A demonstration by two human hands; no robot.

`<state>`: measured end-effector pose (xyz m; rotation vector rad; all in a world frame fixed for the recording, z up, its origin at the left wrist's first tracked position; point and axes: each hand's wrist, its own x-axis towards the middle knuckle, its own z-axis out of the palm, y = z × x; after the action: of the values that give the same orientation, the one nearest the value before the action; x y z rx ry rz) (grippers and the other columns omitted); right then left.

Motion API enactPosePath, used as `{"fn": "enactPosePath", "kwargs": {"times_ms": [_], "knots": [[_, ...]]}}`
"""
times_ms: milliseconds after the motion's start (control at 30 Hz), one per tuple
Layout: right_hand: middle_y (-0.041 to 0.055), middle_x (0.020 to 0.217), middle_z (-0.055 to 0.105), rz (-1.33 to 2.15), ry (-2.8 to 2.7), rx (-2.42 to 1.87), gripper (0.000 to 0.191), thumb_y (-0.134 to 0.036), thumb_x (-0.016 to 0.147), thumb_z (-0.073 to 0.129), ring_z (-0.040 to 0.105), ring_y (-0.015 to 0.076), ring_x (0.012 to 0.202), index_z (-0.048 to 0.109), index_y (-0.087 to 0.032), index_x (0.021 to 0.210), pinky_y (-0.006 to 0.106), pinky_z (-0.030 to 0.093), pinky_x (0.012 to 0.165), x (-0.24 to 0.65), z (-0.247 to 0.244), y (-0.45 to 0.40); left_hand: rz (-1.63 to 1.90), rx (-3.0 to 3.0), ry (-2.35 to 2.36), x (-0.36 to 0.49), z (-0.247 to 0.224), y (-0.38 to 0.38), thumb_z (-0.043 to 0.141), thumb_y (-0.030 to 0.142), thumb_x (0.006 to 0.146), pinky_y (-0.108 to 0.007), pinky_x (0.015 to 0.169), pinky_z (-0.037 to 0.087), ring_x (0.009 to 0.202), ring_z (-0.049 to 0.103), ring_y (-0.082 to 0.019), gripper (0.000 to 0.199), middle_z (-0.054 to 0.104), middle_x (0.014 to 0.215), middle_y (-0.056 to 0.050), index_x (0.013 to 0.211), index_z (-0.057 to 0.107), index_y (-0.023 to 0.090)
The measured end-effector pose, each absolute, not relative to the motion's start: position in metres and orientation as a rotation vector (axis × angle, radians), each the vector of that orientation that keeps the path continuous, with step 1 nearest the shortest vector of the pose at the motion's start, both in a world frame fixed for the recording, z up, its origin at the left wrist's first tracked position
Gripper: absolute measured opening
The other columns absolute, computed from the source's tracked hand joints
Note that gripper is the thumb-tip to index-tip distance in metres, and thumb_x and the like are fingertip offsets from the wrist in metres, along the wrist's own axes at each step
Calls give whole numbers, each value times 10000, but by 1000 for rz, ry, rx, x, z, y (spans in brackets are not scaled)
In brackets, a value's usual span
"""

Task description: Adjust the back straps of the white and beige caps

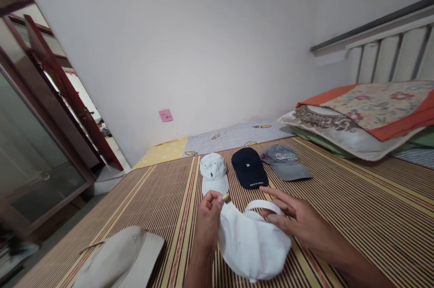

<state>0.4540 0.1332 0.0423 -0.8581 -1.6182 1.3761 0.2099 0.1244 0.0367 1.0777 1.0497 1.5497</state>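
A white baseball cap (pixel 252 245) is held above the striped mat, its back and loose strap turned upward. My left hand (pixel 209 209) pinches the metal buckle (pixel 226 197) end of the cap's back. My right hand (pixel 293 213) is at the other side, thumb against the cap by the white strap (pixel 262 205), index finger stretched out. Just beyond lie a white cap with a small dark logo (pixel 214 170), a navy cap (pixel 249 168) and a grey cap with lettering (pixel 286 161). A beige cap (pixel 125 256) rests at the lower left.
The striped mat (pixel 169 188) covers the bed. Stacked pillows (pixel 373 111) lie at the right under a radiator (pixel 389 55). A patterned sheet (pixel 230 132) runs along the wall. A pink note (pixel 166 115) is on the wall; a doorway with a red door (pixel 77 93) stands left.
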Motion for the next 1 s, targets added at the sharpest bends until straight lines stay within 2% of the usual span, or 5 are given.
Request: {"fn": "enactPosePath", "kwargs": {"times_ms": [233, 467, 667, 867, 1000], "knots": [[31, 706, 710, 1246, -1857, -952, 272, -389, 859, 617, 639, 206, 694, 718, -183, 1004, 302, 435, 630, 454, 35, 134, 1250, 1294, 1166, 208, 29, 128, 834, 611, 689, -229, 516, 204, 522, 304, -83, 507, 440, 579, 72, 759, 593, 170], [45, 799, 740, 1218, -1852, -911, 368, -337, 872, 599, 676, 214, 764, 688, -165, 1185, 317, 472, 695, 458, 28, 138, 858, 1461, 1081, 201, 39, 113, 814, 505, 737, -244, 569, 255, 609, 429, -117, 388, 617, 721, -20, 855, 745, 141], [74, 893, 764, 1223, -1751, -897, 612, -424, 913, 587, 668, 213, 752, 526, -148, 1455, 349, 488, 715, 457, 35, 139, 1175, 1393, 1028, 198, 42, 116, 784, 548, 796, -232, 604, 308, 649, 446, -115, 428, 582, 729, 8, 835, 619, 155], [72, 917, 759, 1267, -1726, -850, 554, -497, 940, 614, 658, 196, 767, 588, -171, 1388, 340, 504, 738, 463, 44, 133, 1211, 1304, 911, 205, 45, 112, 792, 499, 835, -202, 606, 344, 652, 467, -90, 400, 581, 762, 16, 875, 583, 160], [95, 1025, 766, 1304, -1767, -866, 517, -501, 928, 643, 697, 243, 922, 632, -198, 1347, 368, 533, 825, 466, 40, 133, 1266, 1120, 895, 210, 38, 115, 856, 478, 770, -185, 542, 335, 561, 437, -64, 431, 546, 688, 50, 864, 577, 163]]}}
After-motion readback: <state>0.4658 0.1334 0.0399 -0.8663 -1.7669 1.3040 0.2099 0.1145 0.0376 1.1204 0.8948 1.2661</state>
